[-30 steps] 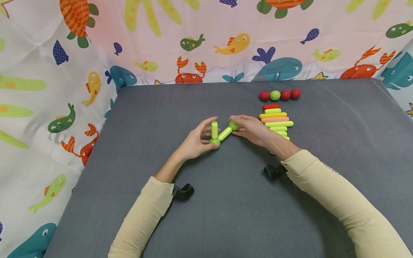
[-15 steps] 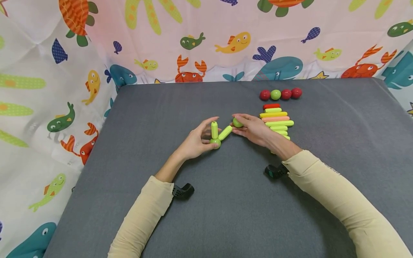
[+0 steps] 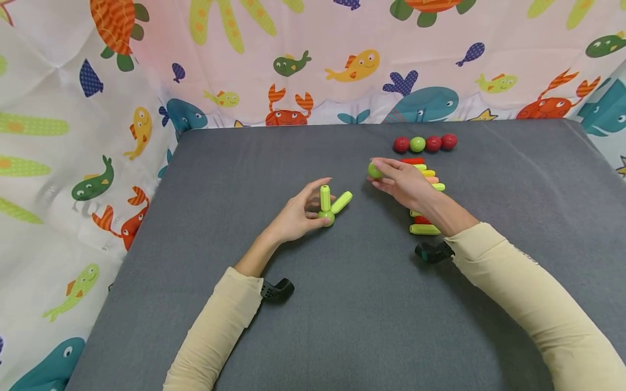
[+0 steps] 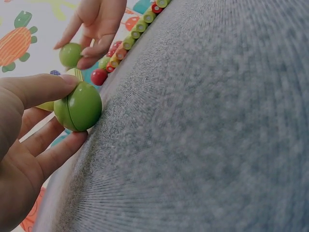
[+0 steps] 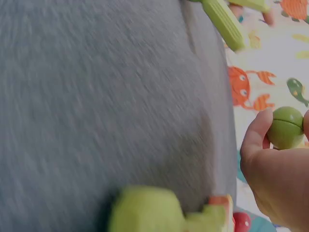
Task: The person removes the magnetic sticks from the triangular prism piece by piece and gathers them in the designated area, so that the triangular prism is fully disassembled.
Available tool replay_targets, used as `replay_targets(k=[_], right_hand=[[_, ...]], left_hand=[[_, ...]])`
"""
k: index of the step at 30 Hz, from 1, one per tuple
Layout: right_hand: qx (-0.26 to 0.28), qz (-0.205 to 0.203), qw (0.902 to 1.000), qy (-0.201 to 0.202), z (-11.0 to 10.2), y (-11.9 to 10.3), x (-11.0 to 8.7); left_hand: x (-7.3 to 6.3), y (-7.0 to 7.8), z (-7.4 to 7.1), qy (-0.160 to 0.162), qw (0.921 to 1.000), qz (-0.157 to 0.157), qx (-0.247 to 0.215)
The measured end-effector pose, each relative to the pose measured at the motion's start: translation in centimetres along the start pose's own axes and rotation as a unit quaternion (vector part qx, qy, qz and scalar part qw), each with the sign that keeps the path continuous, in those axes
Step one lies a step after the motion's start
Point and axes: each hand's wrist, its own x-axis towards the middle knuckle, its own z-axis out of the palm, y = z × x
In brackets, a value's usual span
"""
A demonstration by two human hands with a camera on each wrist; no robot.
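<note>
My left hand [image 3: 296, 214] pinches a green ball [image 4: 79, 107] between thumb and fingers, low over the grey table. Two light green rods join that ball: an upright rod [image 3: 325, 198] and a slanted rod [image 3: 342, 202] whose outer end is bare. Farther right, my right hand [image 3: 406, 183] holds a second green ball [image 5: 286, 127] between thumb and fingertips, raised above the table. In the head view this hand overlaps part of a column of coloured rods [image 3: 424, 229], hiding several of them.
Behind the rods, a row of balls [image 3: 433, 143], red and green, lies near the table's far edge. A curtain [image 3: 332, 98] printed with sea animals hangs along the back and left. The grey table [image 3: 220, 179] spreads around both hands.
My right hand has drawn its green ball off the slanted rod's end and carried it right and away, toward the rod column. My left hand keeps its place.
</note>
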Motion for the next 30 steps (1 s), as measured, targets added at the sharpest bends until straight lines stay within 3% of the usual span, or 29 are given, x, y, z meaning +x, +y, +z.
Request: replay_targets(k=[6, 12, 16, 25, 30], right_hand=[[0.005, -0.006, 0.9999, 0.013, -1.9, -2.1, -0.6], [0.075, -0.012, 0.9966, 0.031, -4.6, -4.3, -1.4], [0.101, -0.023, 0.9924, 0.066, -6.7, -5.5, -1.7], [0.106, -0.036, 0.9865, 0.119, -10.7, -7.0, -1.4], [0.105, -0.037, 0.9769, 0.182, -12.6, -7.6, -0.9]], left_hand=[[0.0, 0.0, -0.1, 0.0, 1.0, 0.002, 0.001], [-0.1, 0.0, 0.0, 0.005, 0.9999, 0.003, 0.01], [0.0, 0.0, -0.1, 0.007, 0.9999, 0.001, 0.011], [-0.1, -0.1, -0.1, 0.006, 0.9999, -0.006, 0.011], [-0.1, -0.2, -0.1, 0.006, 0.9999, -0.011, 0.011]])
